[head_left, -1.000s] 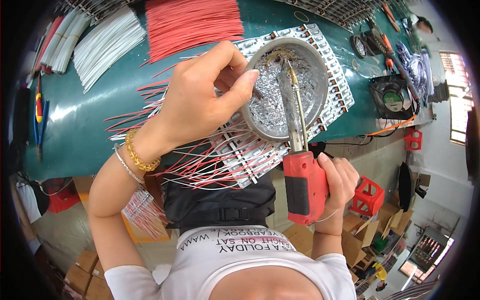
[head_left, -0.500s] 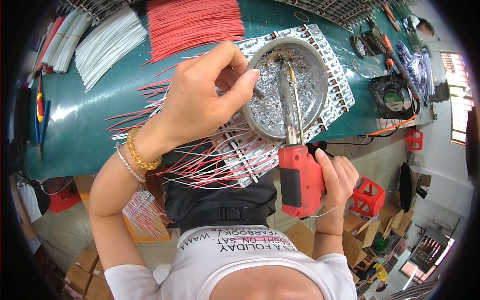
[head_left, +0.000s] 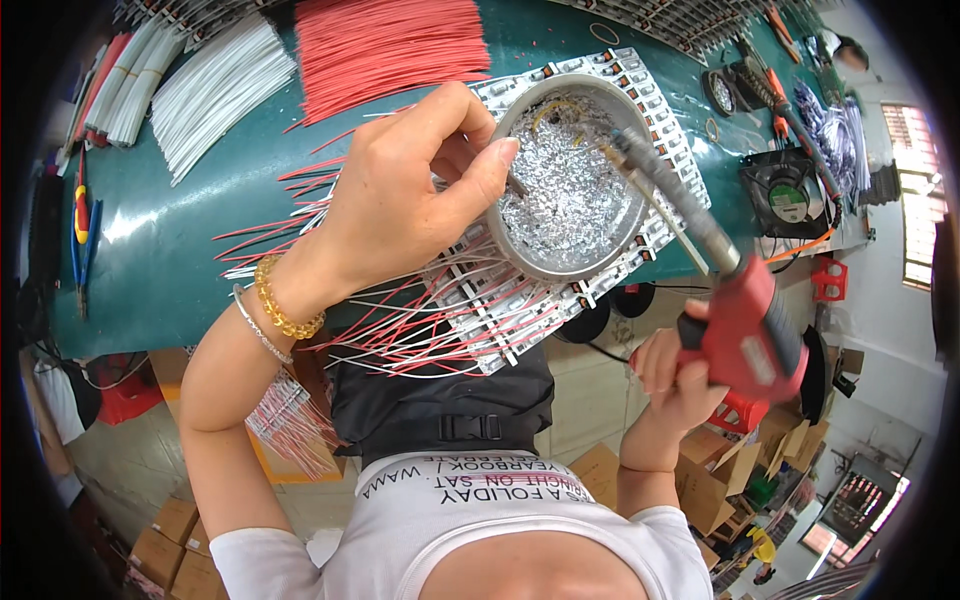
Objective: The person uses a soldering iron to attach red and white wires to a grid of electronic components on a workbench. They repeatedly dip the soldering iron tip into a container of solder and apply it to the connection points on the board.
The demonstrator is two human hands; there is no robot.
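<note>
My right hand [head_left: 685,385] grips a red and black soldering gun [head_left: 745,335], blurred by motion. Its long metal barrel and thin side tube slant up and left, the tip over the right part of a round metal bowl [head_left: 648,150]. Silvery shavings or solder scraps [head_left: 570,195] fill the bowl, along with a yellowish tangle near its far side. At the bowl's left rim my left hand [head_left: 415,190] is closed in a pinch; a short dark piece shows below the thumb, its kind unclear. The bowl sits over white circuit boards [head_left: 665,185] with red and white wires [head_left: 400,325] fanning left.
Bundles of red wires [head_left: 390,55] and white wires [head_left: 222,90] lie at the back left. Cutters [head_left: 85,235] with blue handles are at far left. A black fan [head_left: 790,195] and an orange cable stand right. Cardboard boxes [head_left: 715,475] and red stools [head_left: 830,280] are on the floor.
My right hand has swung the soldering gun right and tilted it, drawing its barrel away from the bowl's middle. More of the scraps show. My left hand and the bowl have barely moved.
</note>
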